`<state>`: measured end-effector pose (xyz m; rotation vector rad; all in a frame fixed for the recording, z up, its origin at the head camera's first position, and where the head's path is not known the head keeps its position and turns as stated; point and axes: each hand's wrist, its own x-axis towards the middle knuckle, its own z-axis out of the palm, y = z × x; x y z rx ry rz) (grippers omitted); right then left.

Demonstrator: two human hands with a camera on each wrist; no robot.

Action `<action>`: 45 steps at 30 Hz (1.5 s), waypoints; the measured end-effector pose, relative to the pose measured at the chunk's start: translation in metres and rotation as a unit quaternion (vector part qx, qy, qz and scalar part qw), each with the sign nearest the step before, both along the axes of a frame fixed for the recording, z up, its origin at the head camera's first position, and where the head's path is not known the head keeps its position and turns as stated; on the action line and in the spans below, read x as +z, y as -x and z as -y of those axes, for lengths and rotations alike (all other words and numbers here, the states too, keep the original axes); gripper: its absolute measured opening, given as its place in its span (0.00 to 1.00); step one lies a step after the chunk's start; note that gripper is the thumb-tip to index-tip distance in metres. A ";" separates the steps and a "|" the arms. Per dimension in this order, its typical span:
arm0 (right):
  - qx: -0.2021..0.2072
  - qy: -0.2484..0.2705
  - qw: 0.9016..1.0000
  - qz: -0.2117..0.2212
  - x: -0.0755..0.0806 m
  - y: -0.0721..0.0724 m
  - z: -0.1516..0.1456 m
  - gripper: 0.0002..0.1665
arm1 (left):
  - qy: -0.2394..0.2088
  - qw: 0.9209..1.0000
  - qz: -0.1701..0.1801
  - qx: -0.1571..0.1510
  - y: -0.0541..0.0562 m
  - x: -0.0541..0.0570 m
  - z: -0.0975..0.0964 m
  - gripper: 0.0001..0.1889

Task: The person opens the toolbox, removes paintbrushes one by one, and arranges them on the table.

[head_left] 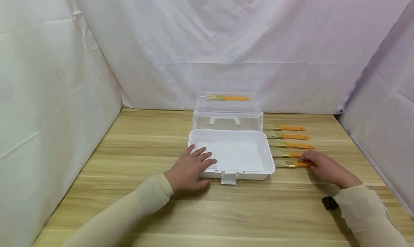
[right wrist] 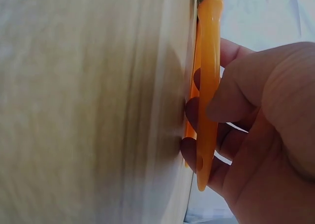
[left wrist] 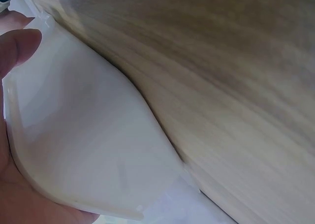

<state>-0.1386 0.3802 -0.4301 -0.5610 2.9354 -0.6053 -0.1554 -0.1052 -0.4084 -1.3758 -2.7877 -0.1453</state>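
Note:
A white plastic case (head_left: 237, 155) lies with its clear lid (head_left: 207, 107) tipped back. My left hand (head_left: 191, 168) rests over its front left corner, fingers straight and spread across the rim; the left wrist view has the thumb (left wrist: 22, 49) by the white outer wall (left wrist: 93, 120). At the right, my right hand (head_left: 326, 168) holds the orange handle of the nearest paintbrush (head_left: 291, 164). In the right wrist view thumb and fingers pinch that handle (right wrist: 209, 51), close to the wooden surface. Another paintbrush handle partly shows behind it.
Several more paintbrushes (head_left: 292, 136) lie in a column right of the case, bristles toward it. One paintbrush (head_left: 236, 98) lies on the tipped-back lid. A small black object (head_left: 330, 203) is near the right sleeve. White cloth (head_left: 226, 42) hangs around the wooden table (head_left: 233, 218).

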 end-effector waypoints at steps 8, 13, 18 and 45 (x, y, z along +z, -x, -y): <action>0.004 -0.005 1.000 -0.002 -0.002 0.000 -0.001 0.19 | 0.001 1.000 -0.006 0.003 0.000 -0.001 0.000 0.32; -0.005 0.000 1.000 0.016 0.002 -0.002 0.001 0.19 | 0.004 1.000 -0.006 0.003 0.000 -0.001 0.000 0.32; 0.001 0.000 1.000 0.029 0.020 0.003 0.005 0.17 | 0.000 1.000 -0.008 0.002 -0.001 0.000 0.000 0.31; 0.034 0.009 0.999 0.008 0.128 0.141 0.116 0.21 | 0.009 1.000 -0.008 0.007 -0.008 0.000 -0.004 0.31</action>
